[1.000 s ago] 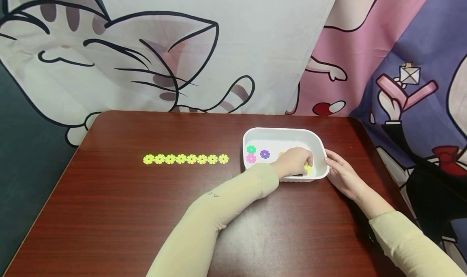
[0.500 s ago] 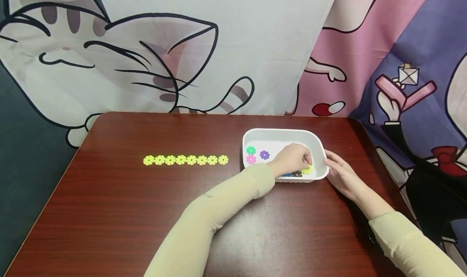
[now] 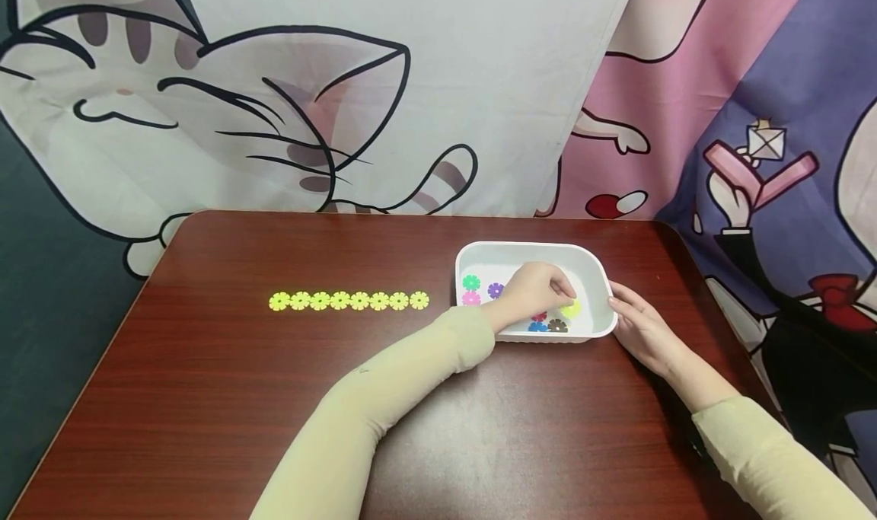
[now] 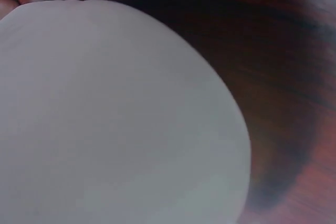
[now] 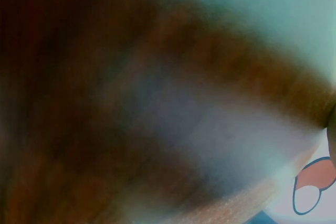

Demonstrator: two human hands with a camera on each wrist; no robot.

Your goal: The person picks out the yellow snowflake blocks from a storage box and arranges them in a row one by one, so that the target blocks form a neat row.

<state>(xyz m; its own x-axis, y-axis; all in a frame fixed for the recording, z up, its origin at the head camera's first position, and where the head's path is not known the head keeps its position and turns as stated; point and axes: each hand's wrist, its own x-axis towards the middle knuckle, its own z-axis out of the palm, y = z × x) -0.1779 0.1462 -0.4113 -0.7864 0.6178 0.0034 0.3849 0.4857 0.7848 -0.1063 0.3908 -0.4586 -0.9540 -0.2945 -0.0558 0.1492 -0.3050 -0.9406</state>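
My left hand (image 3: 533,290) reaches into a white plastic tray (image 3: 597,323). Its thumb and fingertips pinch a yellow flower-shaped piece (image 3: 572,309) near the tray's right end. On the tray's right side, my right hand (image 3: 640,326) holds the rim, thumb at the edge and fingers along the outer wall. Left of the tray, several yellow flower pieces (image 3: 339,300) lie edge to edge in a straight row. A pale sleeve (image 4: 115,114) fills most of the left wrist view; the right wrist view is mostly blur.
Inside the tray lie green (image 3: 470,282), pink (image 3: 470,298), purple (image 3: 495,290), red (image 3: 540,317), blue (image 3: 537,326) and dark brown (image 3: 558,326) flower pieces. The brown wooden table (image 3: 226,413) ends at a printed curtain (image 3: 507,124) behind.
My left hand has lifted slightly and drawn back leftward with the yellow piece, uncovering the brown, blue and red pieces. The right hand keeps its place on the tray.
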